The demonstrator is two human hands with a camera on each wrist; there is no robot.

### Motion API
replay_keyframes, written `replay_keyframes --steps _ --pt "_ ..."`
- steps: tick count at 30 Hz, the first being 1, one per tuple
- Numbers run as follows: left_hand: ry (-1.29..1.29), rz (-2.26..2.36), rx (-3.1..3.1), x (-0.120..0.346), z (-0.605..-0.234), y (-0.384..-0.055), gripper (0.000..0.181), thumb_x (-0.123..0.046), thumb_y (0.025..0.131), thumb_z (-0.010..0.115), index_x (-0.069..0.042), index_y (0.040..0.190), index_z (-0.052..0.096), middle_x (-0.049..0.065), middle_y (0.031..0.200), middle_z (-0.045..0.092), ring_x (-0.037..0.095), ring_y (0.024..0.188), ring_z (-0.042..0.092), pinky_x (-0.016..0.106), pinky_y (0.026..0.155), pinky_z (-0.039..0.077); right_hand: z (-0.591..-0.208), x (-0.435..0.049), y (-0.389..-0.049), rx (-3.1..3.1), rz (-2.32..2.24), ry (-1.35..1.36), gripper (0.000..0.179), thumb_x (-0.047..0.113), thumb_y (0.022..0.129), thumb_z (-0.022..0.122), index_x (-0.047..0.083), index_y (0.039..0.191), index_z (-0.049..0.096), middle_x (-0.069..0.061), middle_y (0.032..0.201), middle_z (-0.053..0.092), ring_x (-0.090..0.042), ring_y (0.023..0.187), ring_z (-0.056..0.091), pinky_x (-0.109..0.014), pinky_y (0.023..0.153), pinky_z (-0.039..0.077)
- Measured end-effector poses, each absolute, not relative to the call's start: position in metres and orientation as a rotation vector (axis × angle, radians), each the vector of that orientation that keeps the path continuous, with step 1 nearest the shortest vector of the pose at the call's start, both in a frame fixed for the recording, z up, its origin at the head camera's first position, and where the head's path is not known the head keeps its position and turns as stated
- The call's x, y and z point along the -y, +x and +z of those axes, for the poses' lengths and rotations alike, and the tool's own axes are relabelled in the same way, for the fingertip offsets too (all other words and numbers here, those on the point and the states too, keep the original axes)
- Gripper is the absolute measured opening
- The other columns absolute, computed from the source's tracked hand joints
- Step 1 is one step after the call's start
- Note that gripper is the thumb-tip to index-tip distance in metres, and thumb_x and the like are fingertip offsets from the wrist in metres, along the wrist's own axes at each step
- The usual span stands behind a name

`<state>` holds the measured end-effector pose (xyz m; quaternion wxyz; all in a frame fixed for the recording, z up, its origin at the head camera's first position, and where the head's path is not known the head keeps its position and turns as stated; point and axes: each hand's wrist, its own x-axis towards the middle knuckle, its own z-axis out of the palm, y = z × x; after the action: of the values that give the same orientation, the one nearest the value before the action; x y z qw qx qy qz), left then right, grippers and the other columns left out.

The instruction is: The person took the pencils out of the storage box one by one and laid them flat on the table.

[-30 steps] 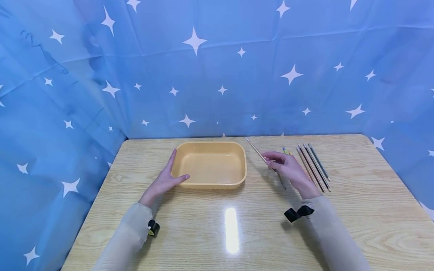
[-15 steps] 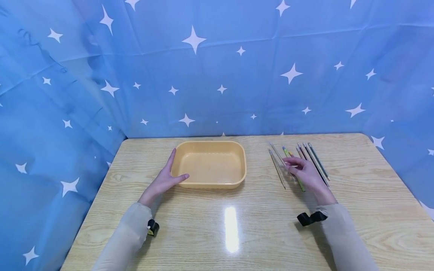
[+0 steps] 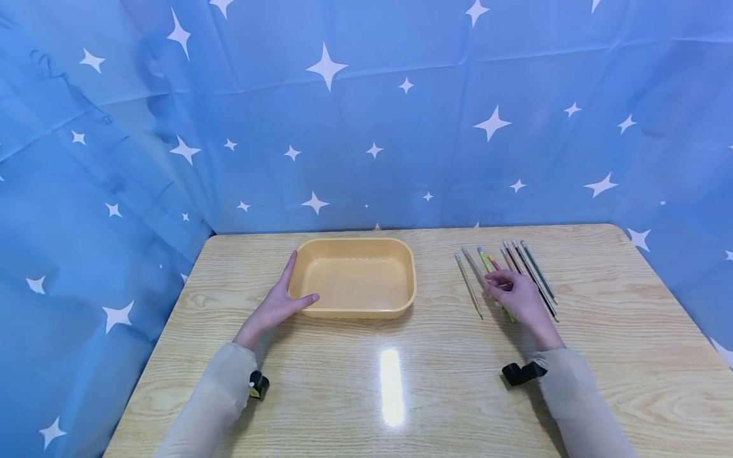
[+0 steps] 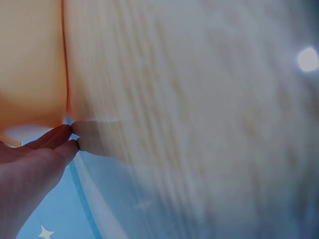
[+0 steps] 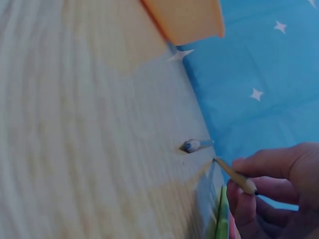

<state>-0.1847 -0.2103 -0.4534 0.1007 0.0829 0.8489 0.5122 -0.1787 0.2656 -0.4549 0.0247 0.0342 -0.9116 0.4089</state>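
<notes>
My left hand (image 3: pixel 276 306) rests at the left end of a yellow-orange plastic tray (image 3: pixel 357 313), thumb at the front corner and straight fingers along the side. In the left wrist view its fingertips (image 4: pixel 62 139) touch the tray's wall (image 4: pixel 30 59). My right hand (image 3: pixel 518 298) pinches a wooden pencil (image 3: pixel 473 263) between thumb and fingers, low over the table. The right wrist view shows this pencil's sharpened end towards the camera. Another pencil (image 3: pixel 469 286) lies just left of it. A green pencil (image 3: pixel 483 258) and a reddish pencil (image 3: pixel 494 262) run partly under my right hand.
Several darker pencils (image 3: pixel 538 273) lie side by side to the right of my right hand. The wooden table (image 3: pixel 321 381) ends at a blue curtain (image 3: pixel 366 114) with white stars. A bright light reflection lies on the tabletop in front of the tray.
The right hand has moved right, away from the tray, and lowered the pencil beside the other one. Its grip is still on the pencil. The left hand and tray stay in place.
</notes>
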Motion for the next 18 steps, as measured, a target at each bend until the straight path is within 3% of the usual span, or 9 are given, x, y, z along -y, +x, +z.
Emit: replay_keyframes --steps 8,18 --pt "0.238 1.519 -2.472 0.2 -0.42 -0.172 0.102 -0.016 0.088 0.071 -0.009 0.155 -0.005 0.014 0.16 -0.003 0.038 0.144 0.002 0.058 0.113 0.008 -0.461 -0.265 -0.18 2.82 1.078 0.112 0.021 0.012 0.087 0.07 -0.005 0.1 0.069 -0.011 0.083 0.067 -0.024 0.073 0.061 -0.032 0.059 0.045" --pt "0.25 1.533 -2.47 0.2 -0.418 -0.171 0.101 -0.016 0.089 0.07 -0.009 0.155 -0.005 0.012 0.161 -0.004 0.035 0.145 0.0 0.057 0.113 0.006 -0.461 -0.263 -0.18 2.832 1.037 0.142 0.02 0.011 0.086 0.072 -0.005 0.097 0.068 -0.009 0.079 0.066 -0.024 0.07 0.061 -0.032 0.059 0.045"
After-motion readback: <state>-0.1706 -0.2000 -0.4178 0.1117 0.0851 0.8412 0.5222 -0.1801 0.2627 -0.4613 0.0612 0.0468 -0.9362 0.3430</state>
